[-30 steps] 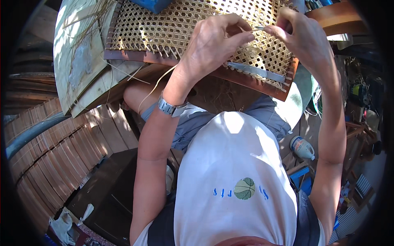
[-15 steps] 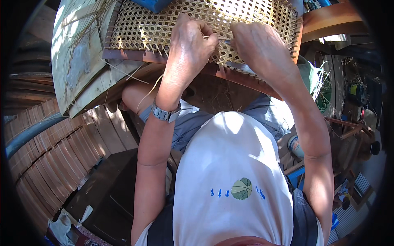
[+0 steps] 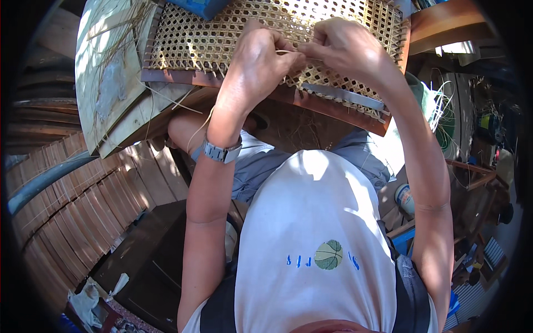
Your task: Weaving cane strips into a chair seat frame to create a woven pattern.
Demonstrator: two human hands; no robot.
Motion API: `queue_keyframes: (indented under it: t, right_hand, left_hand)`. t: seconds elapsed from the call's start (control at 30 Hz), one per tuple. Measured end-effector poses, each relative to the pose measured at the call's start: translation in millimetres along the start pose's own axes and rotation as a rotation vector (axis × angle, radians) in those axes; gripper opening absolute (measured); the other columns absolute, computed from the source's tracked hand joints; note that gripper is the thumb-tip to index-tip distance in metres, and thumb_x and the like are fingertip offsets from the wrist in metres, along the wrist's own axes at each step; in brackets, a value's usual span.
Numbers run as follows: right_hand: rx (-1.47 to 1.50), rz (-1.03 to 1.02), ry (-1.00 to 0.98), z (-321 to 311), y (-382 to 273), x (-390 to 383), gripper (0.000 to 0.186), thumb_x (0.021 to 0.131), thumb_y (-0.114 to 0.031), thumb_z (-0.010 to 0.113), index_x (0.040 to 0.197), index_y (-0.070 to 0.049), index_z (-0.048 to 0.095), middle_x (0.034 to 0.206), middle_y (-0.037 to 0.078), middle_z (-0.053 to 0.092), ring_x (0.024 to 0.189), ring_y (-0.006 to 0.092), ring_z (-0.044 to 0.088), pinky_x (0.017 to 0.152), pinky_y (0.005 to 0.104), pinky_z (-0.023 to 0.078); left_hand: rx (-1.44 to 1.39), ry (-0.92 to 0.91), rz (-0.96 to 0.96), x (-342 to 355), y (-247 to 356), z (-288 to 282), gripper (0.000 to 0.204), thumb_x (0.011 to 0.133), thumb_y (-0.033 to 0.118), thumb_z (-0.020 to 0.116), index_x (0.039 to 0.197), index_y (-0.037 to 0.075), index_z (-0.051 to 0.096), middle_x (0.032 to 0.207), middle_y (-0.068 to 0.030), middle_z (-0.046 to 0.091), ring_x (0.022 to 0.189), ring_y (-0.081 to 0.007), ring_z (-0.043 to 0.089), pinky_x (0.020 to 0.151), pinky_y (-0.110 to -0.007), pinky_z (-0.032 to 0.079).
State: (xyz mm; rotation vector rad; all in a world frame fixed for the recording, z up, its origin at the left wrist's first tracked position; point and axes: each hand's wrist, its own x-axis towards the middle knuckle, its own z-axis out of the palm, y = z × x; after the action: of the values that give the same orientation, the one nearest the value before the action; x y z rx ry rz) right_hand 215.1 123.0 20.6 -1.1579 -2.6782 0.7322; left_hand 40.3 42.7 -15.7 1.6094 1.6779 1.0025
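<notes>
Most of the cane panel looks woven; at twelve o'clock, left hand pinches an unfinished strand, right hand pinched, contents hidden.

woven cane panel; smooth wooden frame; matt cloth shirt.

To the left, brown slats lie in rows, a blue-grey pipe crossing over them. A dark, box-like piece sits near left, pale crumpled material beside it. A white container is at right; clear plastic lies far left on a pale board.
</notes>
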Motion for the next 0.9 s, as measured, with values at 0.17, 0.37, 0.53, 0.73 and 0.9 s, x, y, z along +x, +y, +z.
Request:
queue_keyframes:
  t: [0.17,0.37,0.53,0.73,0.9]
  right_hand:
    - [-0.256,-0.171,0.124,-12,-2,-6,0.039,0.089,-0.039,0.072,0.081,-0.002,0.059,0.064,0.012,0.061,0.058,0.0264,0.061,0.059,0.0438,0.048]
    - [-0.082,0.247,0.266,-110,54,-54,0.034,0.100,-0.036,0.062,0.098,-0.003,0.065,0.067,-0.001,0.047,0.060,0.0082,0.041,0.055,0.0285,0.035]
    - [0.133,-0.241,0.086,-34,-18,-43,0.029,0.091,-0.023,0.075,0.108,-0.001,0.067,0.077,0.004,0.060,0.064,0.0129,0.053,0.057,0.0309,0.040]
    - [-0.241,-0.173,0.068,8,-6,-7,0.030,0.097,-0.029,0.064,0.091,0.000,0.062,0.084,0.018,0.062,0.072,0.0352,0.062,0.067,0.0467,0.047]
    - [-0.084,-0.129,-0.175,-10,-1,4,0.029,0.096,-0.027,0.066,0.088,0.000,0.059,0.071,0.018,0.061,0.067,0.0356,0.061,0.065,0.0463,0.048]
  left_hand:
    - [0.191,0.176,0.110,-18,7,5,0.015,0.074,0.005,0.073,0.078,-0.009,0.068,0.096,-0.0258,0.059,0.093,-0.0368,0.060,0.082,-0.042,0.051]
    - [0.331,0.402,0.123,-55,31,-28,0.022,0.082,0.007,0.073,0.100,-0.002,0.064,0.099,-0.0157,0.060,0.094,-0.0285,0.062,0.082,-0.039,0.051]
    - [0.339,0.522,-0.240,-107,10,-41,0.018,0.093,0.013,0.071,0.098,0.000,0.060,0.091,-0.0128,0.063,0.081,-0.0277,0.065,0.075,-0.037,0.052]
    - [-0.065,0.374,-0.514,-127,-17,-37,0.021,0.095,0.020,0.068,0.094,-0.002,0.066,0.071,-0.0086,0.061,0.065,-0.0120,0.058,0.064,-0.031,0.048]
    - [0.091,0.430,-0.419,-120,-13,-45,0.021,0.089,0.018,0.072,0.084,-0.002,0.067,0.074,-0.0131,0.066,0.066,-0.0210,0.065,0.064,-0.034,0.050]
